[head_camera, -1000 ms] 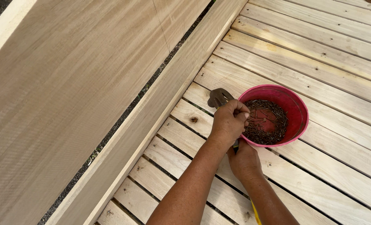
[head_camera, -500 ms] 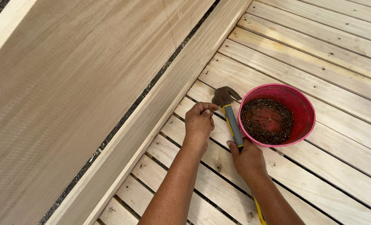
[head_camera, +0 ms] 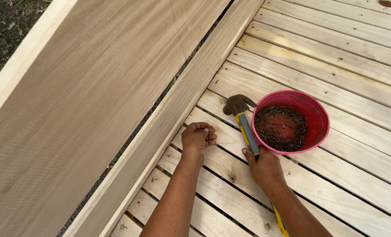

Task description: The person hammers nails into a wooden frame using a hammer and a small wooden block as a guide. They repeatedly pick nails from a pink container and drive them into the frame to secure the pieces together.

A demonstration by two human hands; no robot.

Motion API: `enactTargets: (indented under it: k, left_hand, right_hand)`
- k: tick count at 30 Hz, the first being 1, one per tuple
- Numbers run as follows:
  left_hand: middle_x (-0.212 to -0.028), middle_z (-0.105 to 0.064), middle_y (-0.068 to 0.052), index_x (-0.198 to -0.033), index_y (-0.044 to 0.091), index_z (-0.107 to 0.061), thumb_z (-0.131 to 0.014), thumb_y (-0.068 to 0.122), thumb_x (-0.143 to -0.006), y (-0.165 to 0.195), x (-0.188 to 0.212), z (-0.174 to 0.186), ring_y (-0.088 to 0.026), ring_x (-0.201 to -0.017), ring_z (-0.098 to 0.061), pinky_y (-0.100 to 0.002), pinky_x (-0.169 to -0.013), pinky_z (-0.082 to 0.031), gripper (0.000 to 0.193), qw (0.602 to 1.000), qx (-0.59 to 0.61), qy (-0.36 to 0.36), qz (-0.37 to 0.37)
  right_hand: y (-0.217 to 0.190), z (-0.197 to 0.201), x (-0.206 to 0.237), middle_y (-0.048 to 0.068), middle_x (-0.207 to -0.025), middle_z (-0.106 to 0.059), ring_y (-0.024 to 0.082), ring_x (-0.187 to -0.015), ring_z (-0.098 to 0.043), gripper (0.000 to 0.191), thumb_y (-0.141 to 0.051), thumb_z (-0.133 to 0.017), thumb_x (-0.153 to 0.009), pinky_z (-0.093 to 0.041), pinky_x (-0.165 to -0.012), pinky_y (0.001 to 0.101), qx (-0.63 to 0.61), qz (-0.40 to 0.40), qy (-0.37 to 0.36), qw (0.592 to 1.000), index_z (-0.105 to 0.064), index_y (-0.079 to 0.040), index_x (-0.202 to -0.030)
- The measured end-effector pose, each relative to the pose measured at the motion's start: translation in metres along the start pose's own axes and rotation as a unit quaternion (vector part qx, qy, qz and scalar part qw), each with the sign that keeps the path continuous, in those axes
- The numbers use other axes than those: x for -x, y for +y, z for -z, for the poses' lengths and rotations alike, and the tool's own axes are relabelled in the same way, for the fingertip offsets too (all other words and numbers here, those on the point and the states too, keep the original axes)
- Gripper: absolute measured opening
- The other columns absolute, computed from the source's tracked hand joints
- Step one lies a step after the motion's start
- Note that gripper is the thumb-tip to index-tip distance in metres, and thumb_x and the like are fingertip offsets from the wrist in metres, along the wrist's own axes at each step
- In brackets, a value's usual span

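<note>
My left hand (head_camera: 198,137) is curled into a loose fist on a pale wooden slat, close to the long side beam (head_camera: 178,109); what its fingers pinch is hidden. My right hand (head_camera: 263,166) grips the grey and yellow handle of a claw hammer (head_camera: 243,119), whose dark head lies on the slats just left of a pink bowl (head_camera: 320,118). The bowl holds several thin dark nails (head_camera: 279,127). The hammer's handle end pokes out below my right forearm.
The slatted wooden deck (head_camera: 336,66) runs up and to the right with narrow gaps between boards. A broad pale plank (head_camera: 85,96) slopes along the left side. Dirt and grass (head_camera: 2,26) show at the top left corner.
My left hand left the bowl and moved left and down to the slat by the beam. The hammer, hidden before, came into view under my right hand.
</note>
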State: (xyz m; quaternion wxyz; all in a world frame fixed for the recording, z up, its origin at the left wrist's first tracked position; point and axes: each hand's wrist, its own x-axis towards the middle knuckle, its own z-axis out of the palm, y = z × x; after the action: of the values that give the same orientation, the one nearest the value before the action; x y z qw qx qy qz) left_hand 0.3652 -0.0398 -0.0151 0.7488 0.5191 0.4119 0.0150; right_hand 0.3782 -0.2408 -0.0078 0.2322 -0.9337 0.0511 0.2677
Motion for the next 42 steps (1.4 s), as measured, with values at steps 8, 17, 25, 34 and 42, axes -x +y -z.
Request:
enactTargets:
  k: [8, 17, 25, 34, 42]
  left_hand:
    - [-0.098, -0.071, -0.015, -0.111, -0.001, -0.062, -0.058, 0.001, -0.098, 0.014, -0.016, 0.006, -0.019, -0.08, -0.07, -0.031, -0.074, -0.063, 0.014, 0.984, 0.155, -0.064, 0.057]
    - [-0.1, -0.072, -0.021, -0.112, -0.002, -0.057, -0.053, -0.004, -0.098, 0.034, 0.029, -0.117, -0.022, -0.08, -0.074, -0.031, -0.072, -0.065, 0.014, 0.967, 0.137, -0.217, -0.006]
    - [-0.098, -0.072, -0.015, -0.101, 0.001, -0.065, -0.072, -0.009, -0.081, 0.002, 0.038, -0.182, -0.024, -0.09, -0.071, -0.031, -0.072, -0.058, 0.023, 0.934, -0.247, -0.137, -0.218]
    - [-0.089, -0.064, -0.008, -0.099, 0.002, -0.062, -0.059, -0.012, -0.088, -0.007, 0.051, -0.16, -0.016, -0.077, -0.069, -0.027, -0.069, -0.06, 0.018, 0.979, -0.095, -0.134, -0.118]
    - [-0.088, -0.072, -0.002, -0.101, 0.003, -0.072, -0.063, -0.001, -0.093, 0.007, 0.046, -0.127, -0.009, -0.075, -0.07, -0.022, -0.066, -0.057, 0.012, 0.989, 0.055, 0.023, -0.133]
  right_hand:
    - [-0.007, 0.022, -0.009, 0.023, -0.096, -0.074, 0.041, -0.098, -0.072, 0.054, -0.058, -0.053, -0.098, -0.055, -0.088, 0.0545, 0.055, -0.003, 0.027, 0.998, -0.062, -0.008, -0.117]
    - [-0.005, 0.021, -0.013, 0.021, -0.109, -0.074, 0.041, -0.107, -0.07, 0.047, -0.053, -0.055, -0.098, -0.056, -0.091, 0.0536, 0.059, -0.056, 0.022, 0.996, -0.062, -0.014, -0.122]
    - [0.008, 0.016, -0.021, 0.016, -0.123, -0.075, 0.032, -0.12, -0.071, 0.08, -0.075, -0.067, -0.082, -0.057, -0.096, 0.0476, -0.036, -0.187, -0.038, 0.981, -0.069, -0.009, -0.126]
    - [0.023, 0.0, -0.03, 0.015, -0.123, -0.075, 0.035, -0.119, -0.07, 0.061, -0.057, -0.066, -0.084, -0.056, -0.095, 0.049, -0.078, -0.127, -0.001, 0.989, -0.067, -0.012, -0.125]
    - [0.006, 0.011, -0.031, 0.023, -0.112, -0.074, 0.042, -0.107, -0.071, 0.047, -0.05, -0.057, -0.098, -0.056, -0.091, 0.0542, 0.034, -0.033, 0.014, 0.999, -0.06, -0.01, -0.122]
